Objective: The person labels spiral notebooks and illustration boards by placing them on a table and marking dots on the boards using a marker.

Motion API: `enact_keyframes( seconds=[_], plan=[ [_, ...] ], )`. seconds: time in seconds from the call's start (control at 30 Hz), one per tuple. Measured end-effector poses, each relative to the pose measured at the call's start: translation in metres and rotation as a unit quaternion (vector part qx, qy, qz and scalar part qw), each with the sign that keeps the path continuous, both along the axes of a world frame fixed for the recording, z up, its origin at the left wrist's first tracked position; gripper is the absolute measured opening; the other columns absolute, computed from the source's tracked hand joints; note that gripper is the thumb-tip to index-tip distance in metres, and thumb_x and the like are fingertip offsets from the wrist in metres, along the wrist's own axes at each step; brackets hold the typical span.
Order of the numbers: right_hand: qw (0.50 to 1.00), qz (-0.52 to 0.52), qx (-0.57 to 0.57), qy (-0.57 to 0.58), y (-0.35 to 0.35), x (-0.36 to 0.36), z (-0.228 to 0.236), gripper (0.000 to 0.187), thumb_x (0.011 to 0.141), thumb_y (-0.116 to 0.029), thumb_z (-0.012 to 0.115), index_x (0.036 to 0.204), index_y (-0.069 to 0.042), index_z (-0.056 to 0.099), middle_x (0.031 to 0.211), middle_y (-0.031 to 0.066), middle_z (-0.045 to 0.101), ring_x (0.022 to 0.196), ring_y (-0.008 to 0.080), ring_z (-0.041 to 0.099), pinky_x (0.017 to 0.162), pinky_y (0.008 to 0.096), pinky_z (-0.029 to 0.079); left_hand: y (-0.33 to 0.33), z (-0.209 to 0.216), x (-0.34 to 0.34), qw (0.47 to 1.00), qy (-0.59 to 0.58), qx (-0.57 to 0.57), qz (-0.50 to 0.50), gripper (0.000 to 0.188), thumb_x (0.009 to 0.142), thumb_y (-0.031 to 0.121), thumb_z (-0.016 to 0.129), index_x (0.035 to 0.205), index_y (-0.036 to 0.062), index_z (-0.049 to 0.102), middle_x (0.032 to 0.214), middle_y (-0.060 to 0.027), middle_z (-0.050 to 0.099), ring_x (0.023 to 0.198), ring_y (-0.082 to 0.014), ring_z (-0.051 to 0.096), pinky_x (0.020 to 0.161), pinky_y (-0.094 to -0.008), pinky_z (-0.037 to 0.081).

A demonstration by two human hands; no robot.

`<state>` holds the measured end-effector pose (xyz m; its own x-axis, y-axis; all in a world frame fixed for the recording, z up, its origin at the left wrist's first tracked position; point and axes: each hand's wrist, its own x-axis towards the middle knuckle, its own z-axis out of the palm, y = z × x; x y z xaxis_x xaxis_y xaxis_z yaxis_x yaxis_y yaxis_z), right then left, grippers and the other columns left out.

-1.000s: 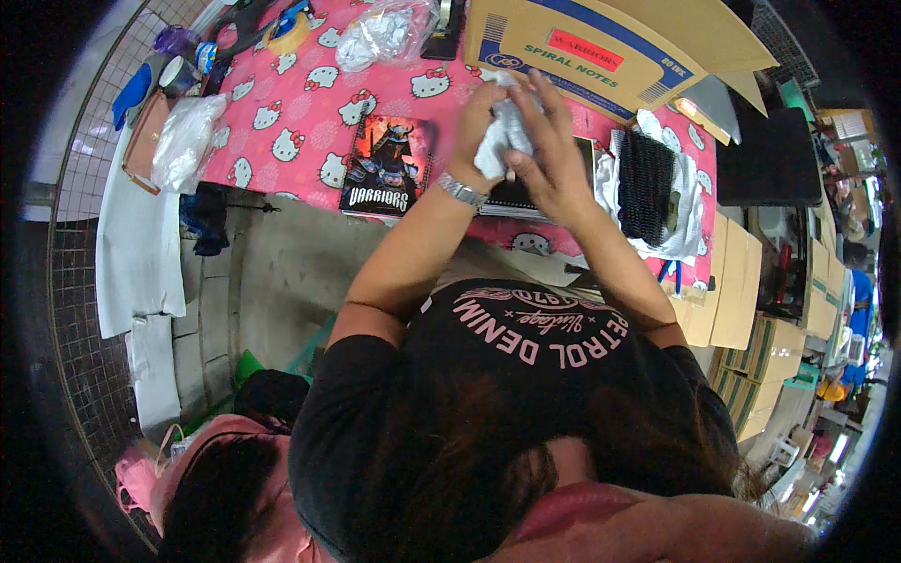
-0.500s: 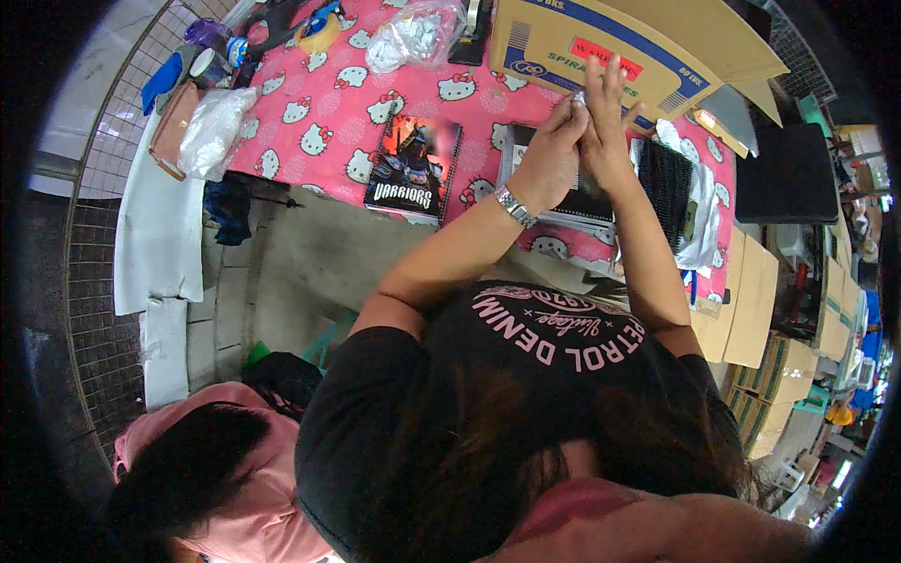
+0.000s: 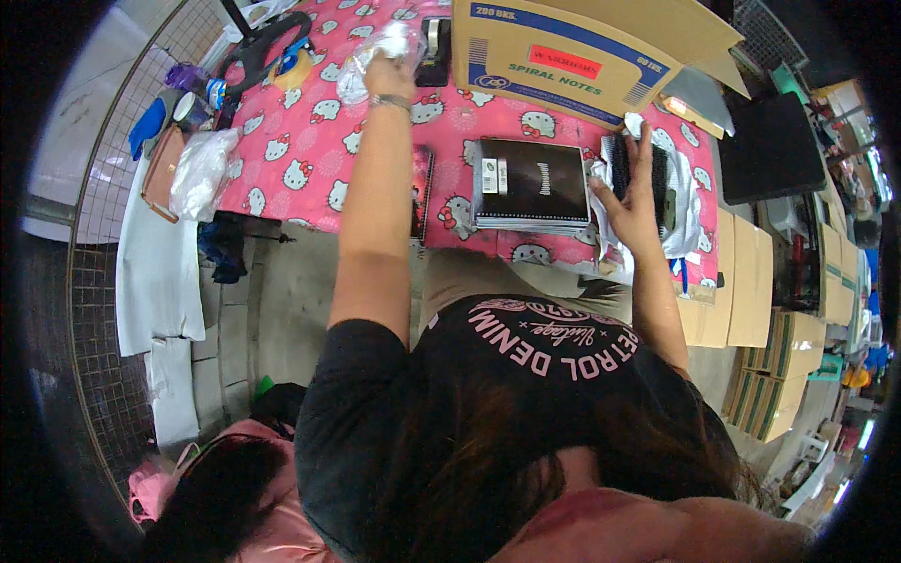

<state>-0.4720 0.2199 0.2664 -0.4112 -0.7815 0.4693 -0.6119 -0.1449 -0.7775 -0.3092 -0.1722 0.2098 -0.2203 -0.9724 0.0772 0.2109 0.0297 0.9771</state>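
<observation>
Scene: desk (image 3: pixel 310 141) under a pink patterned cloth, seen from above the person's head.
Left hand: left hand (image 3: pixel 389 75) stretched to 12 o'clock, grip clenched on a crumpled clear plastic bag (image 3: pixel 375 54) near the far edge of the desk; a metal wristwatch (image 3: pixel 389 100) sits on that wrist.
Right hand: right hand (image 3: pixel 631 192) at 2 o'clock, palm flat with fingers spread on a stack of black items in white wrapping (image 3: pixel 671 192); grip released, pressing and not holding.
Centre: stack of black spiral-bound notebooks (image 3: pixel 530 183) between the two arms, just beside the right hand.
Far side: large open brown cardboard carton (image 3: pixel 572 47) at 1 o'clock; black tape dispenser (image 3: pixel 434 42) just beside the bag.
Left edge: second clear plastic bag (image 3: pixel 199 169) at 10 o'clock; rolls of tape near the corner.
Right edge: flat cardboard boxes stacked at 3 o'clock.
Handling advice: draw the bag back in a closed fist, lifted clear of the tape dispenser; keep the right palm flat so the wrapped stack stays square; the bag is probably light and slippery, so pinch a gathered fold, not a single layer.
</observation>
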Motion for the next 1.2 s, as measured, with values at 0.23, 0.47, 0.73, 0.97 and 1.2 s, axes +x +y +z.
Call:
enact_keyframes(
  seconds=[0.23,0.47,0.73,0.97,1.2],
  plan=[
    [0.986,-0.164,-0.018,-0.001,0.066,-0.060,-0.007,0.080,0.080,0.000,0.068,0.147,-0.005,0.024,0.155,0.0156,0.020,0.138,0.0306,0.032,0.111,0.0414,0.029,0.030,-0.011,-0.048,0.940,0.118,0.311,-0.074,0.033,0.095,0.022,0.049,0.120,0.0018,0.054,0.110,-0.0198,0.058,0.108,-0.0319,0.052,0.092,-0.0528,0.046],
    [0.987,-0.143,-0.046,-0.063,0.069,-0.080,-0.018,0.042,0.089,0.002,0.058,0.130,-0.003,0.052,0.139,0.0126,0.047,0.119,0.0221,0.054,0.098,0.0325,0.044,0.000,-0.026,-0.020,0.900,-0.314,-0.228,-0.198,0.037,0.088,0.016,0.057,0.121,-0.0010,0.056,0.092,-0.0116,0.067,0.077,-0.0217,0.064,0.072,-0.0334,0.052],
    [0.990,-0.127,-0.020,-0.062,0.079,-0.072,-0.008,0.032,0.093,0.000,0.054,0.125,0.001,0.055,0.129,0.0115,0.056,0.110,0.0202,0.060,0.097,0.0305,0.043,0.006,0.040,-0.028,0.983,-0.131,-0.032,-0.123,0.042,0.086,0.015,0.060,0.124,-0.0006,0.053,0.092,-0.0125,0.067,0.082,-0.0217,0.065,0.074,-0.0354,0.052],
    [0.953,-0.283,-0.067,-0.080,0.116,-0.126,-0.007,0.030,0.092,-0.011,0.058,0.119,0.002,0.061,0.114,0.0137,0.064,0.102,0.0189,0.062,0.095,0.0316,0.044,0.070,0.169,0.113,0.970,-0.077,-0.232,0.003,0.038,0.087,0.016,0.058,0.121,-0.0006,0.055,0.093,-0.0122,0.067,0.084,-0.0214,0.065,0.076,-0.0346,0.052],
    [0.962,-0.202,-0.181,-0.033,0.065,-0.121,0.032,0.027,0.095,-0.004,0.053,0.119,0.006,0.059,0.114,0.0156,0.064,0.104,0.0196,0.061,0.095,0.0305,0.046,0.169,0.183,0.281,0.901,-0.263,-0.283,0.198,0.034,0.087,0.016,0.057,0.117,-0.0006,0.056,0.095,-0.0119,0.067,0.086,-0.0211,0.064,0.077,-0.0338,0.051]
  ],
)
